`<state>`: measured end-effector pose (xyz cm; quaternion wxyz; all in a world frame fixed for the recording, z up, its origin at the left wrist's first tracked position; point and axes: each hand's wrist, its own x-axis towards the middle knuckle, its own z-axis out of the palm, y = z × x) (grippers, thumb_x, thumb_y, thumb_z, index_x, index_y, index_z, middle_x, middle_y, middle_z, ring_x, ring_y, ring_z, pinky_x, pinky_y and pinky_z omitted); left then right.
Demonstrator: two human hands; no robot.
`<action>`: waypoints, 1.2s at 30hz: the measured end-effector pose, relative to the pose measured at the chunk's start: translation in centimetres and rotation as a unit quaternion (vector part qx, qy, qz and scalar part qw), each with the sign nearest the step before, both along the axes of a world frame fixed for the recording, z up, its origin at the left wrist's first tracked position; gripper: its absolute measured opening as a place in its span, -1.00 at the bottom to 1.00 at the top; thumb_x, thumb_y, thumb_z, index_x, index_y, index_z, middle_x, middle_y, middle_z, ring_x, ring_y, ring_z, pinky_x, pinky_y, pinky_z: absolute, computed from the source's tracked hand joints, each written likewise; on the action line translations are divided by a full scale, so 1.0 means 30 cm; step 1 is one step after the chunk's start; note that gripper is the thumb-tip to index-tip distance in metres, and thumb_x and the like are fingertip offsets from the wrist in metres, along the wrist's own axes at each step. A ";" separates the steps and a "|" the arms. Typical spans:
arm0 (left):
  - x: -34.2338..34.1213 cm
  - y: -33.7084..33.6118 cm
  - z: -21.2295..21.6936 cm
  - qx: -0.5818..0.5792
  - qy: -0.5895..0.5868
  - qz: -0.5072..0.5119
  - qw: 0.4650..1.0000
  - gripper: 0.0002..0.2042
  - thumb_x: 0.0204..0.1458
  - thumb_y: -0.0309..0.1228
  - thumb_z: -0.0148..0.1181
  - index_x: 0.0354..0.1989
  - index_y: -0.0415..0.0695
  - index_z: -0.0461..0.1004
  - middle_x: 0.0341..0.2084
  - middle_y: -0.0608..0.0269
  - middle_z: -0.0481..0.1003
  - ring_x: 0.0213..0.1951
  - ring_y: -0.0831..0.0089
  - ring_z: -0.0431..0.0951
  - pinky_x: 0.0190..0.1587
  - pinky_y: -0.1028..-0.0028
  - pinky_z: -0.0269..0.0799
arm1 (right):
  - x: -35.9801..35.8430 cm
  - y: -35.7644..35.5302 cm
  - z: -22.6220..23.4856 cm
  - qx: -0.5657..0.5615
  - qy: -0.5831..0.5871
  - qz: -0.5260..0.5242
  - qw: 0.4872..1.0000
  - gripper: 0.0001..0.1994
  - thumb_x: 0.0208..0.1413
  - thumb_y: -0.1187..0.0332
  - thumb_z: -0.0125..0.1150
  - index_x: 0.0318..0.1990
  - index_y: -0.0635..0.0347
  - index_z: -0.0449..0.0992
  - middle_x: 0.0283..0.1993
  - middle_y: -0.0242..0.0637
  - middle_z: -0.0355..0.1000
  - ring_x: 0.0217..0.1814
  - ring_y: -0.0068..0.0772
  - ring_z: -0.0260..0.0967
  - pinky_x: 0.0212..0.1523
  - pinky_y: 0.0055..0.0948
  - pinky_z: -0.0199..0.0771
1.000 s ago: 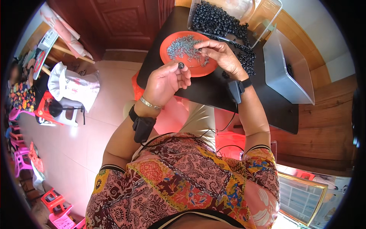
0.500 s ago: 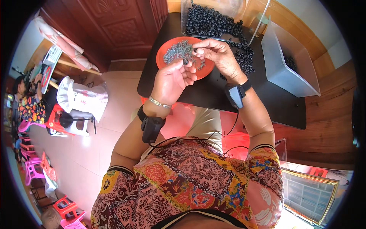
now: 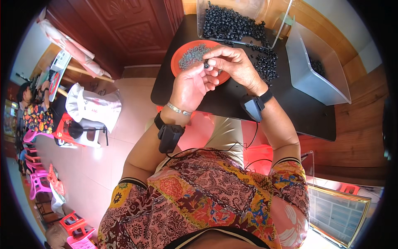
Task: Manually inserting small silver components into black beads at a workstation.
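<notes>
Over a round orange plate that carries a heap of small grey rings, my left hand and my right hand meet fingertip to fingertip. Between them they pinch a small black ring. The plate rests on a black table. Behind it a clear bin holds a pile of black rings, and more black rings lie loose on the table to the right of my right hand.
A grey plastic tub stands at the table's right. A carved wooden door is behind the table. To the left, on the tiled floor, are a white bag on a stool, pink and red plastic stools, and another person.
My hands have come together over the plate, fingertips now joined on a black ring. The view has shifted so the table sits more to the right.
</notes>
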<state>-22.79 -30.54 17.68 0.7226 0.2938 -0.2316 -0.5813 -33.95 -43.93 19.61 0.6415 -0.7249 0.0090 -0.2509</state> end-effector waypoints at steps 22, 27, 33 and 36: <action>0.021 0.004 -0.019 0.007 -0.021 -0.004 1.000 -0.76 0.15 -0.24 -0.07 -0.31 -0.18 0.39 -0.39 0.21 0.47 -0.39 0.39 0.50 -0.33 0.47 0.34 | 0.006 0.018 -0.007 -0.008 -0.008 -0.002 1.000 -0.83 0.12 0.45 0.15 -0.14 0.26 0.53 -0.37 -0.37 0.49 -0.40 -0.66 0.36 -0.32 -0.64 0.44; 0.021 0.010 -0.020 -0.002 -0.011 -0.006 1.000 -0.76 0.15 -0.26 -0.08 -0.30 -0.18 0.40 -0.39 0.22 0.47 -0.38 0.38 0.49 -0.33 0.46 0.34 | 0.010 0.016 -0.017 -0.005 0.000 -0.001 1.000 -0.84 0.12 0.48 0.15 -0.14 0.26 0.53 -0.35 -0.37 0.49 -0.39 -0.67 0.35 -0.31 -0.64 0.43; 0.016 0.034 0.012 -0.003 0.001 0.010 1.000 -0.75 0.16 -0.25 -0.10 -0.16 -0.15 0.37 -0.37 0.27 0.47 -0.31 0.44 0.47 -0.28 0.48 0.32 | 0.005 0.063 0.003 -0.074 -0.036 -0.021 0.996 -0.74 -0.01 0.53 0.27 -0.11 0.20 0.53 -0.20 -0.40 0.46 -0.22 -0.64 0.36 -0.16 -0.59 0.41; 0.017 0.034 0.010 -0.013 -0.018 0.004 1.000 -0.73 0.18 -0.23 -0.13 -0.10 -0.14 0.35 -0.37 0.30 0.46 -0.30 0.47 0.45 -0.26 0.49 0.31 | 0.008 0.067 -0.010 -0.050 -0.025 -0.030 0.998 -0.69 -0.06 0.54 0.32 -0.09 0.18 0.52 -0.15 -0.42 0.44 -0.16 -0.62 0.35 -0.12 -0.57 0.40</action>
